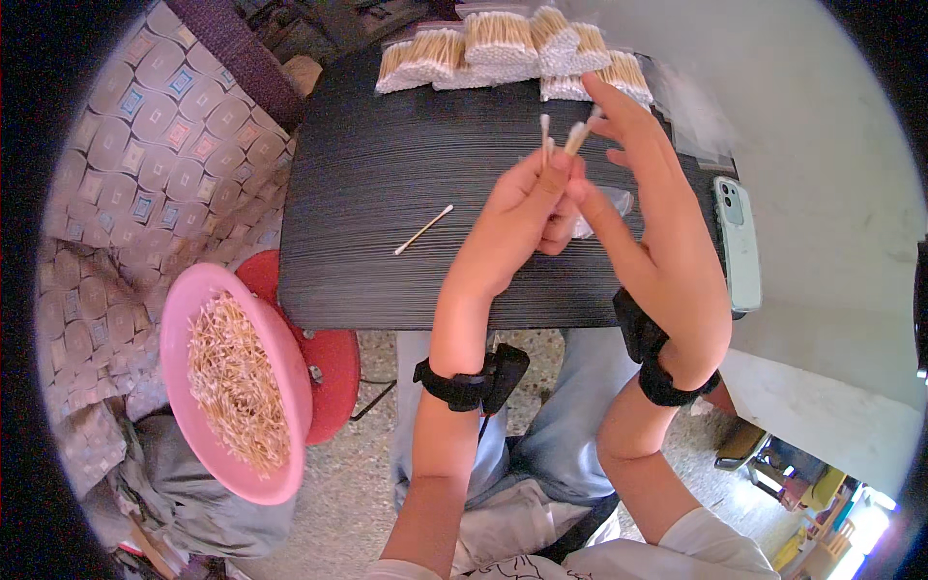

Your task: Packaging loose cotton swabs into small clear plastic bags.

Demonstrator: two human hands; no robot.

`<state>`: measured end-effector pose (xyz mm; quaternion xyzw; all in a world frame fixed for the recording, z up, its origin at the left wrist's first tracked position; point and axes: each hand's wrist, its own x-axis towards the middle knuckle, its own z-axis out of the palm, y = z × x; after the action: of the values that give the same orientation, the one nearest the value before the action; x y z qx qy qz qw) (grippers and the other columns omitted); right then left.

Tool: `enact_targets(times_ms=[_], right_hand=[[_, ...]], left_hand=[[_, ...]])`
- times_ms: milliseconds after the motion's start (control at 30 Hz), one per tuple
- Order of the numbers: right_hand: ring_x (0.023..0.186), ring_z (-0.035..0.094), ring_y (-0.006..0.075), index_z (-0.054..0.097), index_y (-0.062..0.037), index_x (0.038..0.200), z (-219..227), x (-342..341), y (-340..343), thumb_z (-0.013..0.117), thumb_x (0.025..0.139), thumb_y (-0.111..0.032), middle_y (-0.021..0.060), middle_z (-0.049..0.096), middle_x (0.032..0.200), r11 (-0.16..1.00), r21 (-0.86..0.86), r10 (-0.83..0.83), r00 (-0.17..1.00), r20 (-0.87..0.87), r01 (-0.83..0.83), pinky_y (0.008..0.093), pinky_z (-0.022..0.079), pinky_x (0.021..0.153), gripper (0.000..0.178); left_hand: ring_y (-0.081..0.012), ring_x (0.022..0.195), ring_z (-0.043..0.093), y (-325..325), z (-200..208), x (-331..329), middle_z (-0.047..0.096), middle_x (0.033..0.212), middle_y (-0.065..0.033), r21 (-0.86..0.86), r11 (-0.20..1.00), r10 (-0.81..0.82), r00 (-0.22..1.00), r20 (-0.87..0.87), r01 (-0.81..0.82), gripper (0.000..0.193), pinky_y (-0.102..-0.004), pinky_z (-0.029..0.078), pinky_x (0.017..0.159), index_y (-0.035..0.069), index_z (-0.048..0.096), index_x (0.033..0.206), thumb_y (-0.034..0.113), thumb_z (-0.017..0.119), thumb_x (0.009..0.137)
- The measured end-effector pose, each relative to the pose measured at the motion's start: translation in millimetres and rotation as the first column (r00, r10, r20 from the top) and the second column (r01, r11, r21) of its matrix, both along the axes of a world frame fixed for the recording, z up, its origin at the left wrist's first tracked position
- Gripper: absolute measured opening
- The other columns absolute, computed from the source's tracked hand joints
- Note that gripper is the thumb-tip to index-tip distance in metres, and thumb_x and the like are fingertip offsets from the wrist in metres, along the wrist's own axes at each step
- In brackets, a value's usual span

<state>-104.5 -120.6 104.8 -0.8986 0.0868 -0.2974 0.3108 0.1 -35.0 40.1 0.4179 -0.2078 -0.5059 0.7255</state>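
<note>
My left hand [517, 213] is closed over the table, pinching a few cotton swabs [575, 138] whose white tips stick up past the thumb. Close against it on the right is my right hand [643, 174], its index finger stretched out and its thumb apart, reaching near the left fingertips. Whether its fingers touch the swabs is hard to make out. Below the hands a clear plastic bag [619, 201] lies partly hidden. One loose cotton swab [423, 230] rests on the black table [358, 164], left of my left hand.
Several clear bags packed with cotton swabs [498, 43] are piled along the far table edge. A pale phone [738, 242] lies at the right edge. At the left, a pink basin [302, 387] full of loose swabs sits on a red stool [336, 372]. Empty-looking plastic bags [691, 121] lie far right.
</note>
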Motion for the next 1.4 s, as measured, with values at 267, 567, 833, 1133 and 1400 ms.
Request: enact_targets(times_ms=[267,567,833,1133,1400], right_hand=[[0.103,0.059,0.0250,0.047,0.0003,0.130,-11.1,2.7,-7.9,0.049,0.090,-0.003,0.0145,0.062,0.118,0.997,-0.050,-0.052,0.998,-0.035,0.050,0.0330,0.043,0.093,0.041],[0.095,0.058,0.0414,0.048,0.0063,0.125,-13.6,7.3,-4.3,0.054,0.090,-0.014,0.0267,0.061,0.103,0.961,0.256,-0.021,0.952,-0.304,0.103,0.0396,0.047,0.082,0.041],[0.087,0.059,0.0351,0.039,0.0011,0.134,-21.2,11.6,-9.1,0.054,0.088,-0.010,0.0237,0.055,0.116,0.996,0.073,0.061,0.998,-0.031,-0.058,0.0374,0.048,0.081,0.050],[0.117,0.052,0.0266,0.042,-0.0052,0.135,-17.0,12.9,-7.3,0.053,0.089,-0.005,0.0114,0.051,0.133,0.983,0.169,0.092,0.992,-0.087,-0.077,0.0331,0.044,0.092,0.048],[0.107,0.055,0.0356,0.053,-0.0021,0.123,-30.4,11.2,-15.8,0.051,0.089,-0.010,0.0199,0.054,0.125,0.996,0.045,0.083,0.989,-0.121,-0.078,0.0389,0.044,0.091,0.034]], left_hand=[[-0.0040,0.049,0.027,-0.3,-1.6,-0.7,0.035,0.064,0.0066,-0.075,0.995,-0.059,0.996,0.070,0.065,0.025,-0.0212,0.020,0.043,0.011,0.049,0.096,0.035,0.045,0.099],[-0.0024,0.049,0.027,3.6,-5.6,1.5,0.034,0.064,0.0076,-0.038,0.993,-0.105,0.993,0.059,0.107,0.032,-0.0195,0.020,0.042,0.007,0.053,0.099,0.036,0.039,0.100],[-0.0029,0.049,0.026,3.8,-7.4,0.2,0.033,0.063,0.0073,-0.036,0.990,-0.133,0.989,0.058,0.135,0.029,-0.0198,0.019,0.043,0.008,0.052,0.104,0.033,0.038,0.101],[-0.0041,0.049,0.030,3.2,-7.3,-0.1,0.038,0.064,0.0052,-0.048,0.980,-0.184,0.976,0.116,0.191,0.023,-0.0200,0.023,0.044,0.010,0.050,0.107,0.028,0.036,0.102],[-0.0036,0.054,0.034,-0.3,-16.2,0.2,0.041,0.068,0.0060,-0.064,0.980,-0.173,0.970,0.173,0.186,0.014,-0.0202,0.025,0.046,0.009,0.049,0.096,0.023,0.049,0.097]])
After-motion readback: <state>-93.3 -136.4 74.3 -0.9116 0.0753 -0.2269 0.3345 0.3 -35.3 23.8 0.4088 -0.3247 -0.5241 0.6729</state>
